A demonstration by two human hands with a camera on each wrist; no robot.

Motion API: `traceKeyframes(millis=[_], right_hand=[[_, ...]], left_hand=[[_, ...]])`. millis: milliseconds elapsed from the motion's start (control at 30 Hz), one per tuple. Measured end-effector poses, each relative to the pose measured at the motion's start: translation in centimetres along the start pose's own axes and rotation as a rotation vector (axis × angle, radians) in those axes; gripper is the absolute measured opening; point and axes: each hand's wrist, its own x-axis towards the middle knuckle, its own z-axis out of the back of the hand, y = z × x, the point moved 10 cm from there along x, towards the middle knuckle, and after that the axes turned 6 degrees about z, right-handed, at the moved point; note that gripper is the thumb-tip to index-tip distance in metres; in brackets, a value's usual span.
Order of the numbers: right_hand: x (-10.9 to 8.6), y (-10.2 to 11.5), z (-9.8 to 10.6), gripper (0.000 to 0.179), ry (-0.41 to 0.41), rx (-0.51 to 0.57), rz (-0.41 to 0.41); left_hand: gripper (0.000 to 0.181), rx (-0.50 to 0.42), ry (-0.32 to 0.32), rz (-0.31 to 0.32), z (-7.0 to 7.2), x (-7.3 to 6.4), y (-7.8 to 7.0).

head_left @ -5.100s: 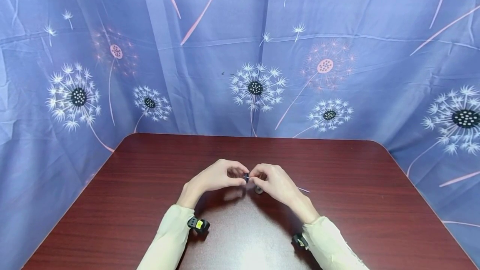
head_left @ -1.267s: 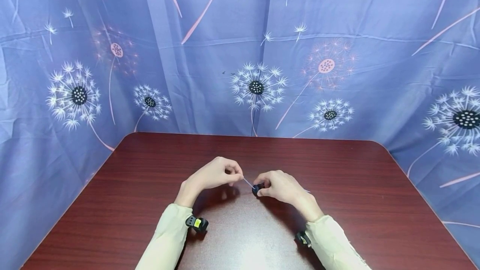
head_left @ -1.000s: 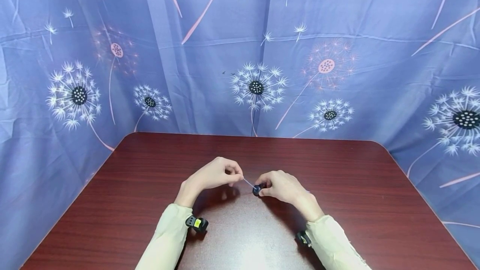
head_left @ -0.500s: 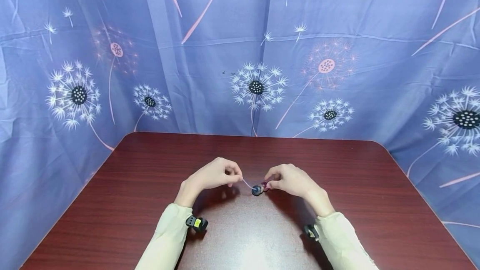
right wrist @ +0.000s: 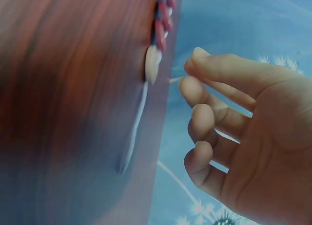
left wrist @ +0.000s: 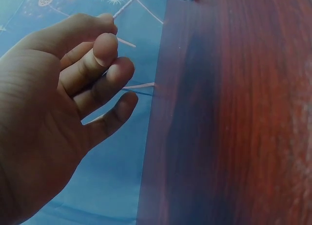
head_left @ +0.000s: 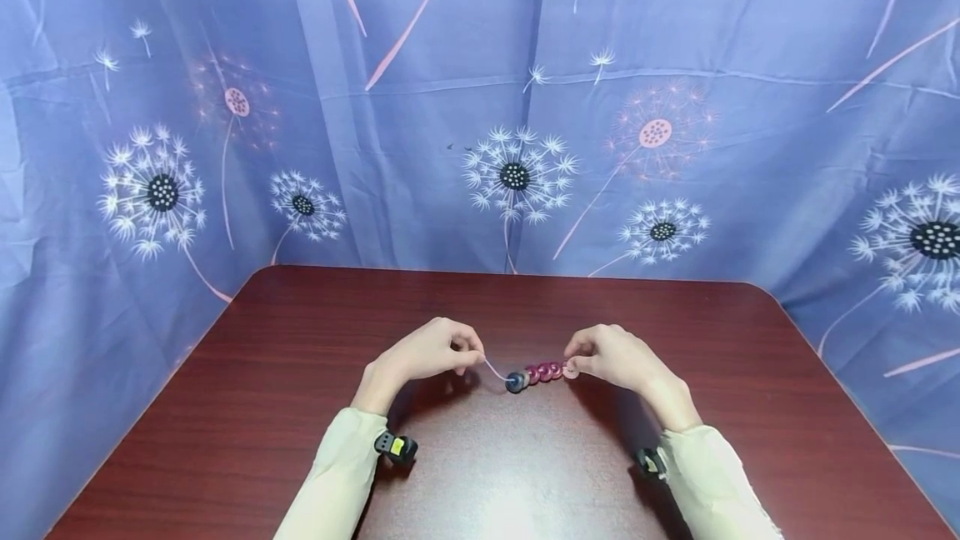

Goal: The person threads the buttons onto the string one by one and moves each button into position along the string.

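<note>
My left hand (head_left: 431,350) pinches the end of a thin pale cord (head_left: 495,370) between thumb and forefinger, just above the table. The cord runs right and down into a strung row of beads lying on the wood. First comes a dark blue-black bead (head_left: 514,382), then a brownish one, several shiny maroon beads (head_left: 545,372) and a pale wooden bead (right wrist: 152,64) at the far end. Beyond it a white cord tail (right wrist: 134,132) trails over the table. My right hand (head_left: 618,357) hovers beside the pale bead, its fingers loosely bent, with nothing between them in the right wrist view.
The dark red wood-grain table (head_left: 300,457) has rounded back corners. A blue curtain (head_left: 420,190) printed with dandelions hangs behind it and along the sides. Each sleeved wrist carries a small black camera (head_left: 396,447).
Five seconds ago both hands met at the dark bead and cord. The right hand then gripped the bead, released it and slid right along the row, uncovering the maroon beads. The left hand stays almost still.
</note>
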Motion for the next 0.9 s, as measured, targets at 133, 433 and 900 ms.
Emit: traceKeyframes(millis=[133, 433, 900], right_hand=[[-0.8, -1.2, 0.5, 0.006, -0.016, -0.037, -0.017], [-2.1, -3.7, 0.6, 0.007, 0.006, -0.010, -0.040], [-2.9, -5.5, 0.2, 0.013, 0.035, -0.002, -0.023]], left_hand=[[0.016, 0.008, -0.002, -0.001, 0.0, 0.1, 0.1], [0.017, 0.026, -0.001, -0.018, -0.1, 0.5, 0.0], [0.017, 0.027, 0.012, 0.006, -0.4, 0.5, 1.0]])
